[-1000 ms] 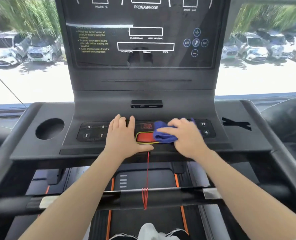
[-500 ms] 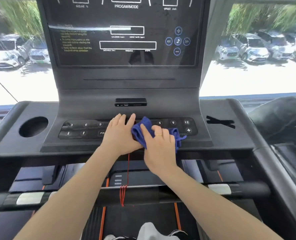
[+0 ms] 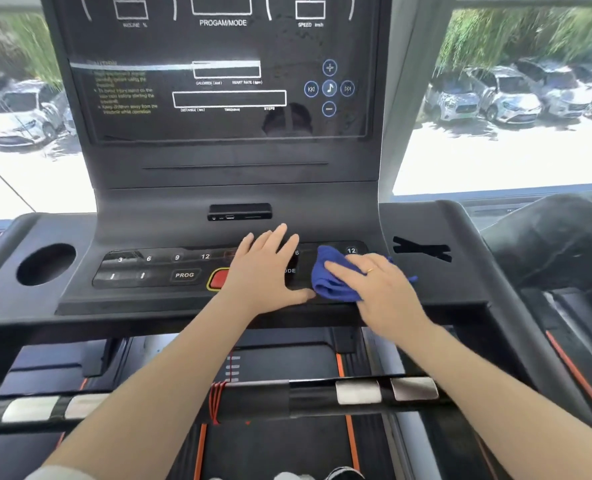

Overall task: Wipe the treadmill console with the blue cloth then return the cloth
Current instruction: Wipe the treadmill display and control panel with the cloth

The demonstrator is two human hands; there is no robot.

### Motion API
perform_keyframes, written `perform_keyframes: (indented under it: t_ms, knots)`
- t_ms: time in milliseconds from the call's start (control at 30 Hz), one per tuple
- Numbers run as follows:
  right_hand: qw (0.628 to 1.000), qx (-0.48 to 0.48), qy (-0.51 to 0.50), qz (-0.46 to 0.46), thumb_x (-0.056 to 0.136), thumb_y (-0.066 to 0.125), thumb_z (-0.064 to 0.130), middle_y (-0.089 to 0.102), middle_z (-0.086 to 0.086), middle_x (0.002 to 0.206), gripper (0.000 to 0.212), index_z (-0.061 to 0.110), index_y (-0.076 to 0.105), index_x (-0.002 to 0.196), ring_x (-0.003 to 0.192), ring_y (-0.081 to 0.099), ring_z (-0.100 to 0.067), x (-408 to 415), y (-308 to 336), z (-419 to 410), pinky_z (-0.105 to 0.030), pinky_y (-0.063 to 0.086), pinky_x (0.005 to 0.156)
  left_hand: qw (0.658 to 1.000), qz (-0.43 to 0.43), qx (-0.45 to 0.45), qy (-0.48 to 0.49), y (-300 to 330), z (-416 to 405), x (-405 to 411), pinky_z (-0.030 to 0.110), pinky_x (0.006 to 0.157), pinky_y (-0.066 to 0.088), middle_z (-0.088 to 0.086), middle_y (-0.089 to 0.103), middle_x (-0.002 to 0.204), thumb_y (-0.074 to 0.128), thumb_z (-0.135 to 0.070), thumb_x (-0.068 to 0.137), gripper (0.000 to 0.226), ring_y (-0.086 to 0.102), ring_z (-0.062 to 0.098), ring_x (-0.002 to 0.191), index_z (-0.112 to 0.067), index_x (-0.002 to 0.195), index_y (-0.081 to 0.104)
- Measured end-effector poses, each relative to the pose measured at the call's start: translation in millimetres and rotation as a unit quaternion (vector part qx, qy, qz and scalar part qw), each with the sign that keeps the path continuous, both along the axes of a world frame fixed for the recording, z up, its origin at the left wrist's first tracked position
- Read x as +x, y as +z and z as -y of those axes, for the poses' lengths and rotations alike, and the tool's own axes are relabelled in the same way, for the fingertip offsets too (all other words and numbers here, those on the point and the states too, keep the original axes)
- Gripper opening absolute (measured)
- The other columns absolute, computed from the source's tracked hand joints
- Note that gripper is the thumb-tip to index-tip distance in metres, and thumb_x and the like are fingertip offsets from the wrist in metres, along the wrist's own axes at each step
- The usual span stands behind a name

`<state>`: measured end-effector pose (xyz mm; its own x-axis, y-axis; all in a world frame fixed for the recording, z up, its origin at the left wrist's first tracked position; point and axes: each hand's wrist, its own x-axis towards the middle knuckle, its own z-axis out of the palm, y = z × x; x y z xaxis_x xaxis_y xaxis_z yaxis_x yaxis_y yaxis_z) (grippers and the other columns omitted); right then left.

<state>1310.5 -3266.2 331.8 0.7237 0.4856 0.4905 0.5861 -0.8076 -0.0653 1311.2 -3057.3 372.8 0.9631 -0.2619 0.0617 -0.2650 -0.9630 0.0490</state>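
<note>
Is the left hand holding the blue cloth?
No, the left hand lies flat on the button panel; the right hand presses the blue cloth.

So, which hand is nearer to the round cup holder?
Left. The left hand rests flat on the button panel, closer to the cup holder; the right hand presses the blue cloth farther right.
</note>
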Motion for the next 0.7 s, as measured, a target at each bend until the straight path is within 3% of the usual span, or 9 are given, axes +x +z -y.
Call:
perform_keyframes:
  t_ms: [67,167,233,300,400,500,600,700]
  knots:
    - [0.999,0.020,-0.040,-0.027,0.068,0.037,0.007,0.066,-0.015,0.102,0.055,0.014,0.068,0.113,0.083,0.059,-0.038,32,9,16,-0.040,0.051,0.069,1.000,-0.029,0.000,0.006,1,0,5,0.038,0.116,0.005,0.001,0.017,0.154,0.050,-0.074,0.069,0.098,0.017,0.017,0.141,-0.022,0.146,0.018]
    - [0.980,0.066,-0.162,-0.091,0.076,0.048,-0.008,0.056,-0.017,0.121,0.056,0.019,0.062,0.123,0.100,0.049,-0.040,75,18,31,-0.041,0.042,0.082,0.999,-0.052,-0.005,0.009,3,-1,9,0.037,0.116,0.008,-0.001,0.021,0.153,0.052,-0.076,0.066,0.101,0.020,0.016,0.140,-0.020,0.145,0.022]
    - [0.974,0.087,-0.187,-0.090,0.076,0.052,-0.010,0.052,-0.021,0.123,0.056,0.017,0.062,0.123,0.099,0.046,-0.041,83,18,25,-0.042,0.041,0.082,0.998,-0.054,-0.007,0.009,4,-2,10,0.034,0.115,0.010,-0.001,0.021,0.153,0.053,-0.077,0.065,0.103,0.019,0.017,0.140,-0.019,0.144,0.023]
    - [0.983,0.069,-0.158,-0.064,0.067,0.060,-0.012,0.056,-0.024,0.113,0.055,0.014,0.067,0.116,0.089,0.051,-0.042,75,17,10,-0.044,0.045,0.073,0.998,-0.057,-0.010,0.007,3,-3,10,0.032,0.115,0.012,-0.002,0.021,0.153,0.053,-0.077,0.065,0.104,0.019,0.017,0.139,-0.018,0.144,0.024]
    - [0.999,0.022,-0.036,-0.013,0.050,0.072,-0.011,0.063,-0.022,0.099,0.056,0.012,0.072,0.102,0.075,0.058,-0.041,59,11,-10,-0.042,0.049,0.063,0.998,-0.054,-0.012,0.007,5,-2,11,0.031,0.113,0.015,-0.003,0.022,0.152,0.054,-0.077,0.064,0.104,0.020,0.016,0.139,-0.018,0.144,0.026]
    - [1.000,-0.005,-0.009,-0.029,0.057,0.070,-0.011,0.061,-0.021,0.109,0.056,0.014,0.071,0.107,0.086,0.057,-0.043,76,18,-13,-0.045,0.048,0.070,0.999,-0.054,-0.008,-0.002,8,-2,13,0.029,0.112,0.016,-0.003,0.023,0.152,0.054,-0.078,0.064,0.104,0.021,0.016,0.138,-0.018,0.143,0.026]
    - [0.996,0.051,-0.072,0.004,0.057,0.068,-0.013,0.059,-0.022,0.109,0.055,0.013,0.071,0.106,0.081,0.055,-0.043,104,25,-14,-0.044,0.047,0.067,0.999,-0.044,-0.005,-0.015,6,-6,12,0.028,0.112,0.016,-0.003,0.023,0.152,0.030,-0.089,0.054,0.114,0.022,0.016,0.138,-0.018,0.144,0.027]
    - [0.985,0.122,-0.114,0.047,0.057,0.066,-0.017,0.058,-0.023,0.104,0.060,0.012,0.069,0.110,0.077,0.054,-0.042,124,32,-28,-0.043,0.046,0.066,0.998,-0.043,-0.025,-0.027,8,-12,13,0.026,0.111,0.016,-0.003,0.027,0.151,0.010,-0.081,0.056,0.108,0.026,0.015,0.137,-0.019,0.142,0.032]
